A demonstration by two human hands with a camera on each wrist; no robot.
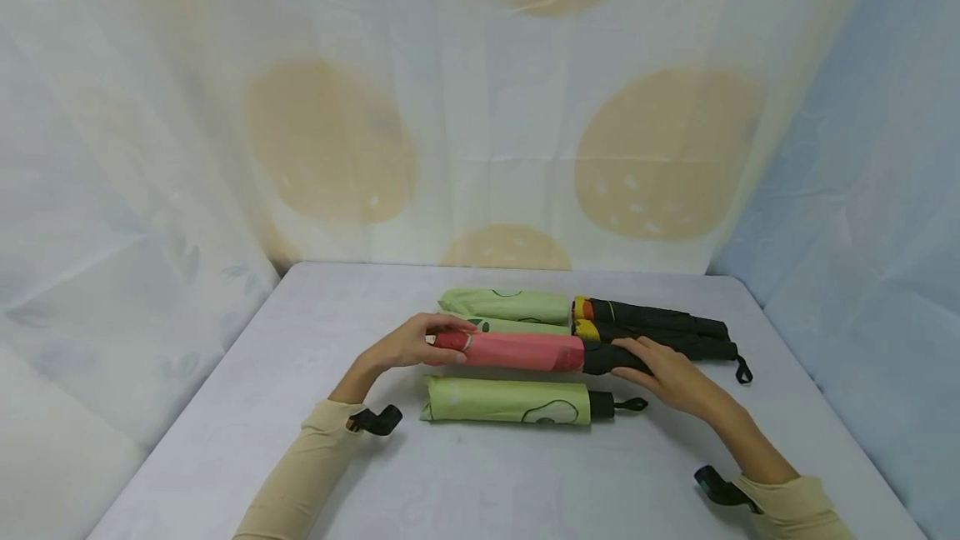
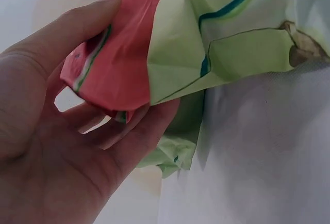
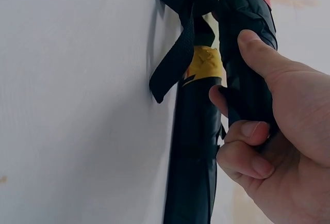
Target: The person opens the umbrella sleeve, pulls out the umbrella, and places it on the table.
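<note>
The red folded umbrella [image 1: 517,351] lay across the middle of the white table [image 1: 525,473], and it serves here as the landmark. Between it and the near edge of the table there was one green folded umbrella [image 1: 510,401], just beside it, and then a wide bare strip of table. To its left the table was bare up to the left edge. Behind it, close together, lay two more green umbrellas [image 1: 506,305] and, to their right, two black umbrellas [image 1: 660,317] with yellow and orange bands; the far edge of the table and the hanging cloth [image 1: 480,107] came after them.

The left hand [image 1: 408,344] held the left tip of the red umbrella: in the left wrist view the thumb [image 2: 77,25] lay on top of the red fabric and the fingers curled under it, so it was a loose pinch, not a full fist. The right hand [image 1: 671,373] gripped the black handle end [image 3: 247,53] of the same umbrella at its right, with the thumb along the side and the fingers wrapped round it. A black strap [image 3: 172,66] hung beside this handle, over the black umbrella with the yellow band. Both hands were at the two ends, the red sleeve between them.
</note>
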